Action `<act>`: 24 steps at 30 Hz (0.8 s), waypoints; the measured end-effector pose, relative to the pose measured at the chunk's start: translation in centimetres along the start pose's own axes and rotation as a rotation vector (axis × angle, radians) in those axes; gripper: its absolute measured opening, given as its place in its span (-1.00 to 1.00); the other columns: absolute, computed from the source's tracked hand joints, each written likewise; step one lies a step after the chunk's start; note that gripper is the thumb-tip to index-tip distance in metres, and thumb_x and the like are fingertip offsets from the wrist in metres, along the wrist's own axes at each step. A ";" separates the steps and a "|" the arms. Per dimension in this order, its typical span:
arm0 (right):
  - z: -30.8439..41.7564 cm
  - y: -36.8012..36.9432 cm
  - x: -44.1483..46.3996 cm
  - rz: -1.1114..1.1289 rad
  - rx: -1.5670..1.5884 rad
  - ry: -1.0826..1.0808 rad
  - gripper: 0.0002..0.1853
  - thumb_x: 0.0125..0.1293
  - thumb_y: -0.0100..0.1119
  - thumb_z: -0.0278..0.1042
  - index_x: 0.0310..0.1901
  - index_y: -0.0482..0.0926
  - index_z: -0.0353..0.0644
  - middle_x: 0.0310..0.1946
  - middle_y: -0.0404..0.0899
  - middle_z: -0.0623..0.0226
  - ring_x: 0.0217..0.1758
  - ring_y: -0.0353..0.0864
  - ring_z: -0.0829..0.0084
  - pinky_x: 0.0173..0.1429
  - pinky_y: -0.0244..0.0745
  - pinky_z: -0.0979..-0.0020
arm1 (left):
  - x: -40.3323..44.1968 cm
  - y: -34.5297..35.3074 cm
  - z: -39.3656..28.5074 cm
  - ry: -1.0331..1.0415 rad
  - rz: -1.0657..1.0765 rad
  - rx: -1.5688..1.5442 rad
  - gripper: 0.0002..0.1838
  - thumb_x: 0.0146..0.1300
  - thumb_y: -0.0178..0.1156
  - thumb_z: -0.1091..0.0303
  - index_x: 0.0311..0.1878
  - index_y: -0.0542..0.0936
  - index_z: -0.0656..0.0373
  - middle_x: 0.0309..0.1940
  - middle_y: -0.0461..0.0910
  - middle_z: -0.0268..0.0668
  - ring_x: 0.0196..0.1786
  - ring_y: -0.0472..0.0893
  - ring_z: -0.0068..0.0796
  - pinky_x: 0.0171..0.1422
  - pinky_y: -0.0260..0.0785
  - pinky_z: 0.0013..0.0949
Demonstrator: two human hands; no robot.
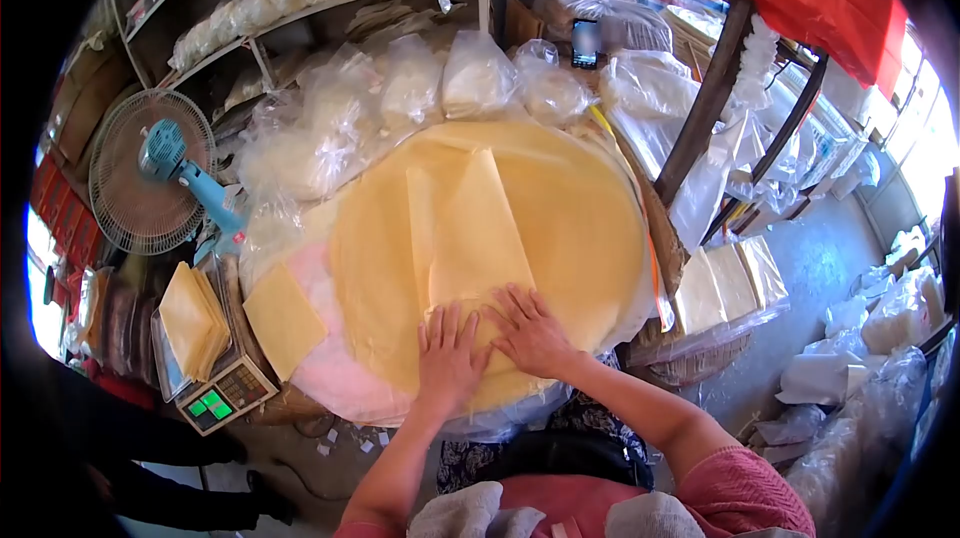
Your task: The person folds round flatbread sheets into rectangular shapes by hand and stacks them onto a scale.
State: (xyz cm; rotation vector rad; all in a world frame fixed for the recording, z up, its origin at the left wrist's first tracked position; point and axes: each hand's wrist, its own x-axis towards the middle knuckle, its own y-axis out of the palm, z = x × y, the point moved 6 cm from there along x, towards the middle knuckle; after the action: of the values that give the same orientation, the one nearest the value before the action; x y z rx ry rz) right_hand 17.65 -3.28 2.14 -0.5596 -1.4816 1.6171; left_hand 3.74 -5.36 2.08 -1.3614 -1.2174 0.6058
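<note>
A large round pile of thin yellow sheets (590, 208) lies in front of me. Across its middle is a sheet folded into a long strip (475, 228), with a crease running lengthwise. My left hand (450, 363) rests on the strip's near end, fingers stretched out. Beside it, my right hand (530, 333) lies flat with its fingers spread, pressing the same near end. Neither hand grasps anything. Left of the pile, a folded yellow piece (285, 318) lies partly over a pink sheet (345, 368).
A digital scale (225, 398) at left carries a stack of folded yellow sheets (195, 323). Behind it stands a fan (150, 168). Filled plastic bags (410, 83) line the far edge, near a phone (585, 43). Wrapped packs (725, 283) sit at right. A person's dark-clothed legs (170, 493) show lower left.
</note>
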 end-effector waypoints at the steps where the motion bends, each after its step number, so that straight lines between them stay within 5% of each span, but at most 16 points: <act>1: -0.1 0.0 -0.1 0.002 0.012 -0.001 -0.42 0.40 -0.04 0.00 0.38 0.26 -0.04 0.46 0.04 0.14 0.55 -0.08 0.07 0.53 -0.14 0.00 | 0.0 0.1 0.1 -0.007 0.012 -0.013 -0.38 0.27 0.14 0.02 0.36 0.35 0.05 0.44 0.16 -0.11 0.48 0.10 0.01 0.48 -0.12 0.21; 11: 0.3 -0.4 1.3 -0.100 0.039 -0.116 -0.49 0.37 0.02 -0.03 0.27 0.39 -0.08 0.36 0.26 0.11 0.49 0.07 0.07 0.49 -0.02 0.02 | 1.7 0.4 1.5 -0.069 -0.062 0.027 -0.39 0.22 0.17 0.03 0.28 0.42 0.13 0.38 0.23 -0.07 0.50 0.09 -0.09 0.47 -0.12 0.24; 14: -2.9 1.2 2.1 -0.096 0.243 -0.248 -0.51 0.34 0.11 -0.10 0.25 0.43 -0.09 0.26 0.37 0.05 0.38 0.28 0.08 0.43 0.15 0.11 | 2.8 -1.2 1.7 -0.082 0.024 -0.027 -0.49 0.16 0.23 0.17 0.17 0.48 0.16 0.30 0.33 -0.06 0.38 0.27 -0.06 0.43 0.04 0.13; 18: -10.2 -2.2 6.5 -0.195 0.656 0.346 -0.70 0.31 0.15 -0.37 0.05 0.55 -0.26 -0.17 0.66 0.21 -0.14 0.69 0.35 -0.05 0.60 0.33 | 7.5 -2.0 7.1 -0.146 -0.185 -0.230 -0.58 0.06 0.26 0.41 0.04 0.52 0.24 0.05 0.51 -0.03 0.16 0.46 -0.04 0.31 0.23 -0.03; 21: -15.5 -2.4 10.4 -0.275 0.819 0.535 -0.80 0.26 0.18 -0.34 -0.16 0.60 -0.28 -0.33 0.67 0.23 -0.36 0.69 0.38 -0.26 0.58 0.36 | 12.9 -1.2 12.4 -0.346 -0.362 -0.304 -0.65 0.08 0.25 0.45 -0.04 0.52 0.36 -0.14 0.61 -0.03 -0.06 0.62 -0.13 0.04 0.48 -0.14; 24: -17.6 -1.5 13.7 -0.125 0.990 0.738 -0.81 0.26 0.21 -0.33 -0.23 0.60 -0.28 -0.40 0.65 0.23 -0.48 0.67 0.43 -0.43 0.55 0.39 | 17.7 -1.3 14.4 -0.742 -0.114 -0.693 -0.74 0.16 0.20 0.45 -0.13 0.52 0.42 -0.29 0.63 -0.03 -0.39 0.69 -0.23 -0.35 0.57 -0.30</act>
State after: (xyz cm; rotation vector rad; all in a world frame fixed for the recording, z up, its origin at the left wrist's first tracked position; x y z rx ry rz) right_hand 24.64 17.92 3.08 -0.3886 -0.1079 1.5607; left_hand -3.71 15.93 5.43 -1.6676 -2.2382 0.6605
